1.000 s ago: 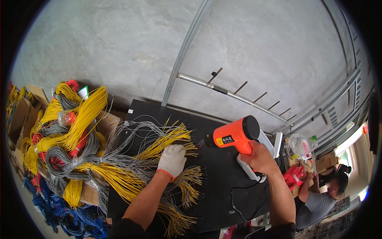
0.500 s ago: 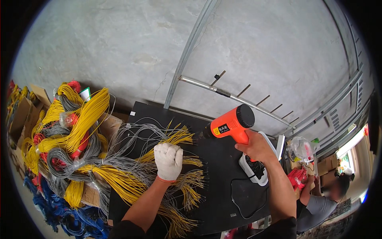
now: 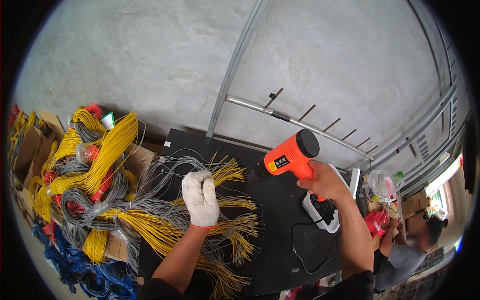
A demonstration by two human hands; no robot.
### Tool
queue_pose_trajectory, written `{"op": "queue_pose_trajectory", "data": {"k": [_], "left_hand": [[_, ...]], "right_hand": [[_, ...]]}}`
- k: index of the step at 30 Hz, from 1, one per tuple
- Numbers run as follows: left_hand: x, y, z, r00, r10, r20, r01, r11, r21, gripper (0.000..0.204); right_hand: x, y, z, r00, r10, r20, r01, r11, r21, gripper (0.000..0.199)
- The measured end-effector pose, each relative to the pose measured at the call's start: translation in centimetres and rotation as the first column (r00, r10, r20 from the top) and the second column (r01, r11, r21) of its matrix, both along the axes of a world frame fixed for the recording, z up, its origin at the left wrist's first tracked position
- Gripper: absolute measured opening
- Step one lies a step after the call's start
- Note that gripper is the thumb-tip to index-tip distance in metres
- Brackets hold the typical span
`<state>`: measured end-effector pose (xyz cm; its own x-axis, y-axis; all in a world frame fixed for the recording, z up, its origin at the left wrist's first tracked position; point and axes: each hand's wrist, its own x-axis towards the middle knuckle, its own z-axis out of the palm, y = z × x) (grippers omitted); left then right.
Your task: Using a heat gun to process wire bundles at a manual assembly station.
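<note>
My right hand, bare, is wrapped round the handle of an orange heat gun with a black rear cap. Its dark nozzle points left, at the tips of the upper yellow wires. My left hand, in a white knitted glove, is over the fanned-out yellow and grey wires. Its fingers are curled closed; whatever they hold is hidden by the glove. More yellow wires run rightward beneath my left forearm, their dark-tipped ends spread across the black table.
Bundled yellow, grey and red wires are heaped on cardboard boxes at the left, above blue bundles. A white container of small black pieces stands behind my right forearm. A black cord loops below it. Another person sits at the right.
My left hand has turned, its gloved fingers now rolled more upward and a little left. The heat gun stays almost in place, its nozzle still at the upper wire ends.
</note>
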<state>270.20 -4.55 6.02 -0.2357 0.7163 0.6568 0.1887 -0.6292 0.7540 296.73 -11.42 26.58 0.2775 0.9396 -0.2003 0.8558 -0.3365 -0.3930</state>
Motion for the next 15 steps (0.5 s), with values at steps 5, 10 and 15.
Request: {"op": "queue_pose_trajectory", "data": {"k": [5, 10, 15], "left_hand": [[-0.2, 0.1, 1.1, 0.996, -0.011, 0.088, 0.017, 0.998, -0.068, 0.022], [-0.9, 0.1, 2.4, 0.997, -0.019, -0.074, 0.014, 0.998, -0.059, 0.03], [-0.1, 0.7, 3.2, 0.886, -0.057, -0.46, 0.035, 0.998, -0.055, 0.031]], "right_hand": [[0.6, -0.4, -0.2, 0.999, 0.028, 0.025, -0.029, 0.999, 0.031, 0.036], [1.2, -0.8, -1.2, 0.998, 0.051, 0.048, -0.054, 0.997, 0.061, 0.04], [1.6, -1.2, -0.5, 0.999, 0.036, 0.021, -0.035, 0.998, -0.045, 0.042]]}}
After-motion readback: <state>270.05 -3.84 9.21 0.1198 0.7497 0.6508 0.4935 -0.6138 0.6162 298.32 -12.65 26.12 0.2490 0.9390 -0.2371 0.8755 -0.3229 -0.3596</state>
